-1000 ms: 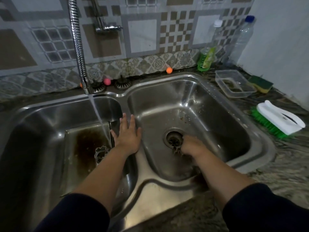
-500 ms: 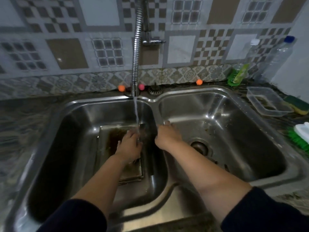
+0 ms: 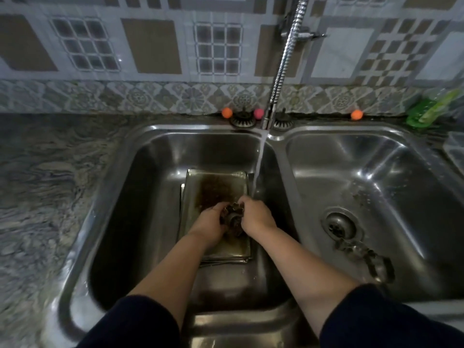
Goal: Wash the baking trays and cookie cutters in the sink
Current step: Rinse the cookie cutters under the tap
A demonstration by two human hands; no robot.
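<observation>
A stack of stained metal baking trays (image 3: pixel 218 187) lies flat in the left basin of the double sink (image 3: pixel 281 156). Over the trays, my left hand (image 3: pixel 211 223) and my right hand (image 3: pixel 256 217) both grip a scalloped metal cookie cutter (image 3: pixel 233 214) between them. Water runs from the flexible faucet (image 3: pixel 278 71) and falls just beyond my right hand. More metal cookie cutters (image 3: pixel 369 259) lie in the right basin near its drain (image 3: pixel 339 226).
A green dish soap bottle (image 3: pixel 429 109) stands at the back right. A clear plastic container (image 3: pixel 454 149) shows at the right edge. Small orange and pink balls (image 3: pixel 227 112) and two strainers sit along the back rim. Marbled countertop (image 3: pixel 45 187) spreads left.
My right hand left the right basin's drain and crossed into the left basin. Both hands now hold the cookie cutter above the trays. The view swung left.
</observation>
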